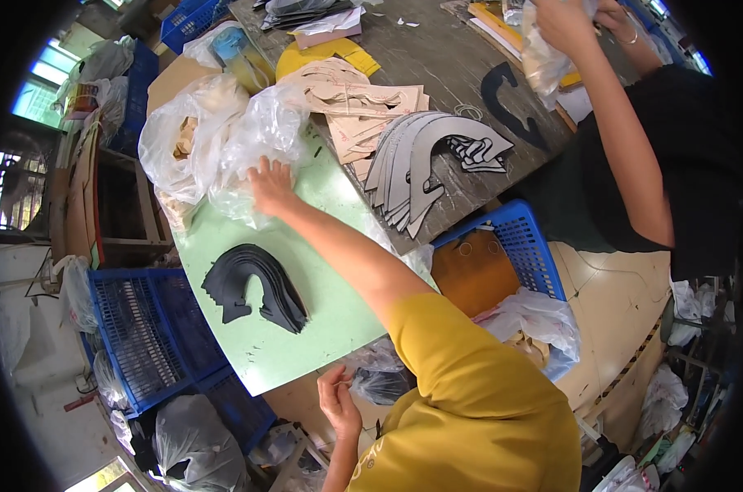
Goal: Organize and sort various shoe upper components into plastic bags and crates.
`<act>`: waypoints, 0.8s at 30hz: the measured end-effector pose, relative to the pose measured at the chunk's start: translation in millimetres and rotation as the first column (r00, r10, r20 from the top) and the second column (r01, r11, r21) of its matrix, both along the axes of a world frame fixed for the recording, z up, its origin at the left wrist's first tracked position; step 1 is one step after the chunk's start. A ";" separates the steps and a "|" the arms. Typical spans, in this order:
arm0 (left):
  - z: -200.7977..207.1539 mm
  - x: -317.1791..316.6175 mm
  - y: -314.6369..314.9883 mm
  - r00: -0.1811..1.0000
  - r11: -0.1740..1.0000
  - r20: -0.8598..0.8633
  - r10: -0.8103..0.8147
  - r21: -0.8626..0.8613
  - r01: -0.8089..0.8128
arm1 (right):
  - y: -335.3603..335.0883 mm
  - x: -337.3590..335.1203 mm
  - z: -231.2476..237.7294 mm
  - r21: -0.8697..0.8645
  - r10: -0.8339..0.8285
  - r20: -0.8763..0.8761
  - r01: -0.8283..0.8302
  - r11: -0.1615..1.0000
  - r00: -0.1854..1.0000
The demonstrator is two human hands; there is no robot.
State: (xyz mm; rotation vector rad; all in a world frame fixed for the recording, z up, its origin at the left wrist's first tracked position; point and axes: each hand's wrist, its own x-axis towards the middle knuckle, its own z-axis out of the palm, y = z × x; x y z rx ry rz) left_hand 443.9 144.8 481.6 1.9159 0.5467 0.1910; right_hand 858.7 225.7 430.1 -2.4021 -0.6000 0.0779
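Observation:
My right hand [274,188] reaches across the green tabletop [339,303] and lies against a clear plastic bag [261,123], fingers spread over the film. Whether it pinches any of the film is hard to see. Low in front of my body, off the table's near edge, hangs my left hand [339,402], its fingers loosely bent and nothing visible in them. A stack of black curved cut pieces [257,283] rests on the green top, left of my right forearm. Beside the bag my right hand touches, another clear bag [187,135] holds pale brownish contents.
White-grey curved pieces [429,160] with dark edges and pinkish paper-like cutouts [363,107] lie on the dark table [437,61]. A co-worker's hands [564,29] handle a plastic bag at upper right. Blue crates [154,336] stand left; another blue basket [531,246] stands right.

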 end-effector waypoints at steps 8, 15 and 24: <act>152.5 15.5 -5.4 0.936 0.994 0.352 -0.001 0.102 -0.037 | -104.2 -173.4 52.4 0.535 0.237 0.006 -0.203 0.820 0.972; 235.9 -26.0 -14.7 0.504 0.942 0.857 -0.106 0.249 -0.225 | -209.5 -277.8 16.0 0.522 0.321 -0.253 -0.150 0.840 0.913; 264.6 -61.6 -24.9 0.401 0.848 0.889 -0.220 0.378 -0.371 | -134.6 -208.2 1.7 0.360 0.391 0.044 -0.380 0.852 0.919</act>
